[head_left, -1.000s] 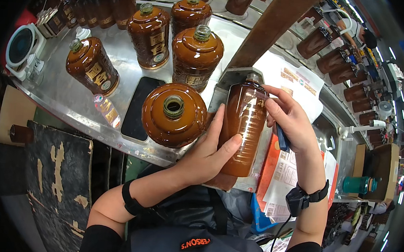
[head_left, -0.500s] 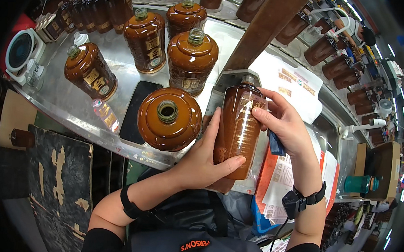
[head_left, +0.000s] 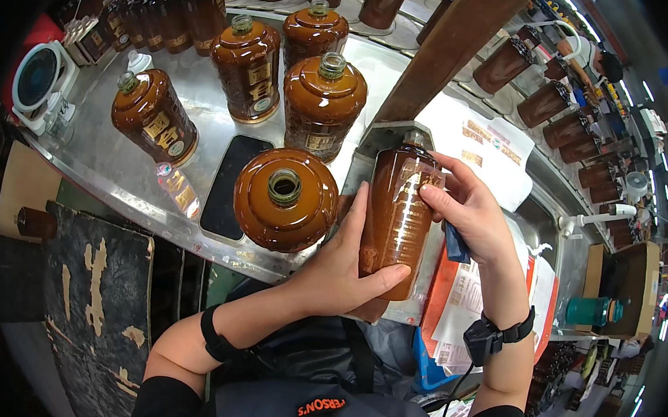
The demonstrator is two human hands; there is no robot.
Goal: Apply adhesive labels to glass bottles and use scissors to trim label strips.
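A brown glass bottle (head_left: 385,227) is tilted between my hands, its neck pointing away from me. My left hand (head_left: 343,263) wraps its lower left side, thumb across the front. At the upper right of the bottle, my right hand (head_left: 467,206) pinches the edge of a clear film label (head_left: 421,176) with gold print, thumb pressed on it. A dark blue flat piece (head_left: 456,245) sticks out below the right fingers, apparently tucked in the palm. Left of the held bottle stands an uncapped glossy brown bottle (head_left: 285,205), close to my left hand.
Several more brown bottles (head_left: 324,103) stand behind on the metal table (head_left: 119,186). A dark phone (head_left: 236,186) lies at left, beside a small printed bottle (head_left: 178,190). A brown post (head_left: 445,61) rises behind my hands; label sheets (head_left: 463,295) lie at right. Bottles line a conveyor (head_left: 408,39).
The view has shifted slightly, so the table things sit a little farther right. Both hands keep nearly the same grip on the bottle and the label.
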